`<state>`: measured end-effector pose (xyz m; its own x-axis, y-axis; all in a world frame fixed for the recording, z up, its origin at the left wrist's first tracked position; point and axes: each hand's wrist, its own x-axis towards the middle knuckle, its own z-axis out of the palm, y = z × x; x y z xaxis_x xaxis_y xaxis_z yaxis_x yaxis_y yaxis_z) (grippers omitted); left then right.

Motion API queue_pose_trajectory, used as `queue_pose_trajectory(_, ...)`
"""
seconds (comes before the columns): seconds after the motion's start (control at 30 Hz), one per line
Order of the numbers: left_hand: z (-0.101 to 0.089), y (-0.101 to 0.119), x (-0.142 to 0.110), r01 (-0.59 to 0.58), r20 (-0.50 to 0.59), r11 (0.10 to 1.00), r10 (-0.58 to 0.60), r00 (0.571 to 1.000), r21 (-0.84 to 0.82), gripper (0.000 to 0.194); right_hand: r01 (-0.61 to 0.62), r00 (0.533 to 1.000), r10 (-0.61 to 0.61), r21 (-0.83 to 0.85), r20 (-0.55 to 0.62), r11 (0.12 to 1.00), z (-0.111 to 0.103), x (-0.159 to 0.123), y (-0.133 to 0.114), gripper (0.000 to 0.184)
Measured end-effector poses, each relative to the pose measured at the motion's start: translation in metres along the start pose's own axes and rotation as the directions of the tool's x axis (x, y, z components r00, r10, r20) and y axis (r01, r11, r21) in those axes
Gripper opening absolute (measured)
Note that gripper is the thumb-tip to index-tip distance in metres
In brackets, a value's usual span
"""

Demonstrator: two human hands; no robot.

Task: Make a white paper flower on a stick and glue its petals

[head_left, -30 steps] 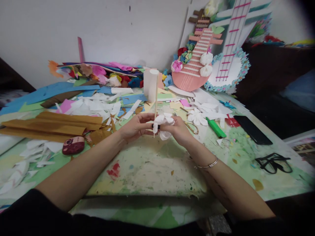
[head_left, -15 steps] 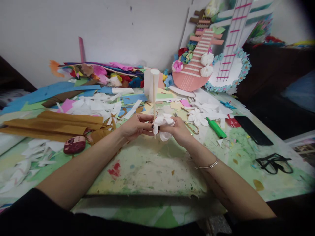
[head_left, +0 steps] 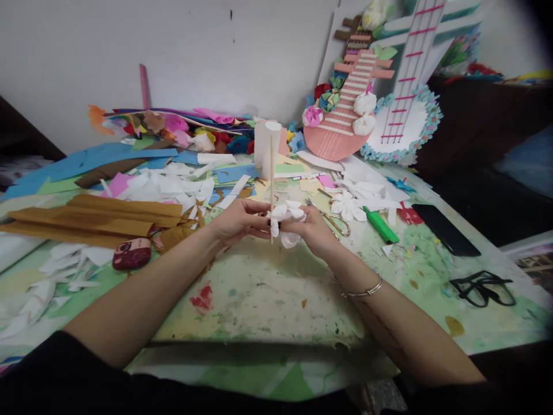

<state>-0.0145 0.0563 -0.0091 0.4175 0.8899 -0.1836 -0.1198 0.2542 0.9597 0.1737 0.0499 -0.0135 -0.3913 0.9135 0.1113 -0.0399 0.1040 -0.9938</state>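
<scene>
A thin wooden stick [head_left: 272, 167] stands nearly upright between my hands over the table. My left hand [head_left: 242, 222] grips its lower part, with thumb and fingers closed round it. A white paper flower [head_left: 290, 212] with curled petals is held by my right hand [head_left: 313, 229], right against the stick. One petal touches the stick near my fingertips, and it looks pressed there. The right fingertips are partly hidden behind the petals. Just beyond my right hand lie gold-handled scissors [head_left: 337, 225] and a flat white paper flower [head_left: 348, 206].
Brown crepe paper [head_left: 95, 219], a maroon case [head_left: 132, 253] and white scraps lie left. A white paper roll [head_left: 268, 150] stands behind. To the right are a green glue stick or marker [head_left: 381, 225], a phone [head_left: 444, 229] and glasses [head_left: 483, 288]. Paper instruments [head_left: 337, 132] lean on the wall.
Both hands keep almost the same place and grip. The right fingers shift very slightly at the petal beside the stick.
</scene>
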Motion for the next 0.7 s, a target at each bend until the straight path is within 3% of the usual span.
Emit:
queue_pose_trajectory(0.37, 0.0012, 0.0012, -0.0007, 0.005, -0.022, 1.0, -0.005, 1.0, 0.015, 0.034, 0.0, 1.0, 0.0, -0.006, 0.005, 1.0, -0.0017, -0.0001, 0.0018, 0.017)
queue_pose_trajectory(0.7, -0.0073, -0.001, 0.0019, -0.007, 0.074, 1.0, 0.006, 0.997, 0.013, 0.029, -0.04, 0.999, 0.042, -0.06, 0.028, 0.997, 0.0022, -0.002, -0.004, 0.018)
